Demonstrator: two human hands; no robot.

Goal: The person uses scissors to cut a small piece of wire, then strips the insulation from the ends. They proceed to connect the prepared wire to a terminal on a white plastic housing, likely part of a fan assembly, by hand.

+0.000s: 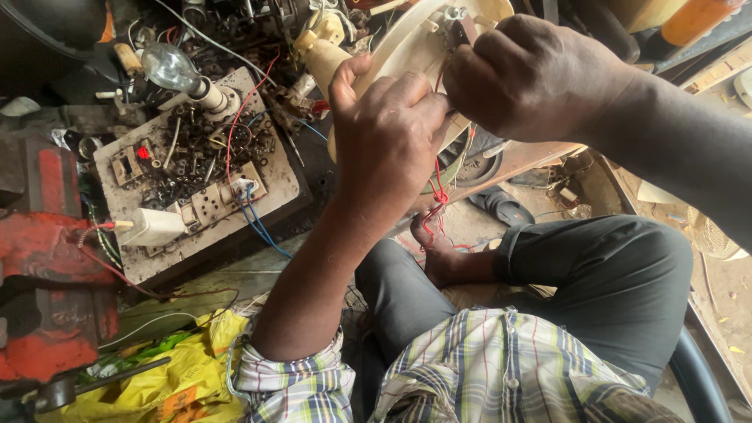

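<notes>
Above the lap, both hands closed on a cream plastic housing [407, 55], held up near the top edge of the head view. Left hand [388, 137] clamped on its lower side, thumb up along the rim; right hand [533, 74] fisted at the upper right, fingers curled tight over something small (a tool or a fitting, cannot tell which). Long axis of the housing tilted, lower left to upper right, between the two hands, the left one nearer the camera. Red wire [437, 205] hanging down from under the hands, toward a bare foot [442, 258]. Off to the left, well apart: a grimy switch board [196, 176] with a lamp bulb [168, 66], a white plug [153, 227] and blue leads. Top of the housing cut off by the frame edge; contact point hidden behind the knuckles.
</notes>
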